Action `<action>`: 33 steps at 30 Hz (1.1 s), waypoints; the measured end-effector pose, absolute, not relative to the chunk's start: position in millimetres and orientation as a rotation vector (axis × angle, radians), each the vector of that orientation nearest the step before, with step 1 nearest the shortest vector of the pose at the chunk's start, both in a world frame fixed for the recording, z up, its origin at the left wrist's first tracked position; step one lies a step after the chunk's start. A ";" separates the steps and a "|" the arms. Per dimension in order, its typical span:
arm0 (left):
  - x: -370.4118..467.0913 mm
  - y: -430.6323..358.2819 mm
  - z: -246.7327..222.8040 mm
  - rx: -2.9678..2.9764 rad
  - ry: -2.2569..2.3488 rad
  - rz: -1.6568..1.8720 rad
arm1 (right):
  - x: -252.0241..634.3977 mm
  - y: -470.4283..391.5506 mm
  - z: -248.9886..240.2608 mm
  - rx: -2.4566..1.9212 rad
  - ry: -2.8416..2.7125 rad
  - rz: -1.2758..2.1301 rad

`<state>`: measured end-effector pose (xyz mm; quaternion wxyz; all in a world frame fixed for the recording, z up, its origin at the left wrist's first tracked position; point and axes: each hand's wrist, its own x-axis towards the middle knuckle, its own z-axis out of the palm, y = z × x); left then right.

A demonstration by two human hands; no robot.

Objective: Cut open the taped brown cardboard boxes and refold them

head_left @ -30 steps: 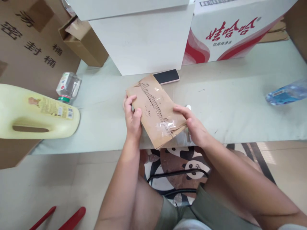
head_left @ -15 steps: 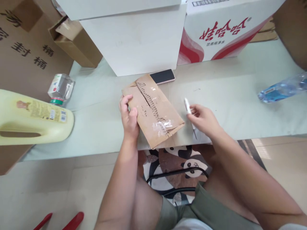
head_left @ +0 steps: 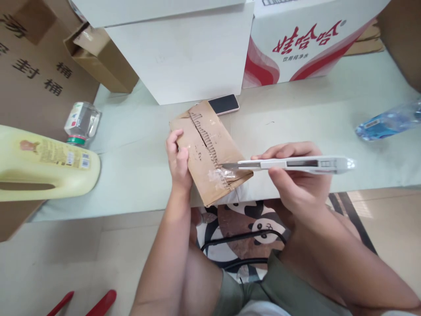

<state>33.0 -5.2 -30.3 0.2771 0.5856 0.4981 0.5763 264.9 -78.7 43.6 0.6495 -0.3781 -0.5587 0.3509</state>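
Observation:
My left hand (head_left: 179,160) grips the left side of a small brown cardboard box (head_left: 200,162), which is tilted over the table's front part. A ragged, torn slit runs along the box's upper face, with clear tape near its lower right end. In my right hand (head_left: 299,175) is a white utility knife (head_left: 289,164), its blade out and pointing left. The blade tip appears over the taped end of the slit; whether it touches the cardboard I cannot tell. Behind the box lies a phone (head_left: 224,104), partly hidden by it.
White cartons (head_left: 184,57) stand along the back, one with red lettering (head_left: 305,39). At left are a yellow jug (head_left: 66,162), a small clear bottle (head_left: 82,120) and brown boxes (head_left: 108,61). A blue-labelled water bottle (head_left: 388,120) lies at right. A panda-patterned stool (head_left: 243,219) sits below.
My right hand has risen and turned, swinging the knife from beside the box to a level pose with its blade over the box. The left hand and box have barely shifted.

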 end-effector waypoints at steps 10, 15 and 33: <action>33.4 -4.7 -29.6 1.555 1.329 1.563 | 265.9 -77.1 37.9 -0.856 -1.334 0.732; 33.4 -5.2 -29.3 1.550 1.342 1.557 | 266.1 -78.0 37.2 -0.815 -1.343 0.731; 24.3 -10.3 -31.7 1.573 1.344 1.537 | 260.7 -77.4 31.5 -0.768 -1.395 0.827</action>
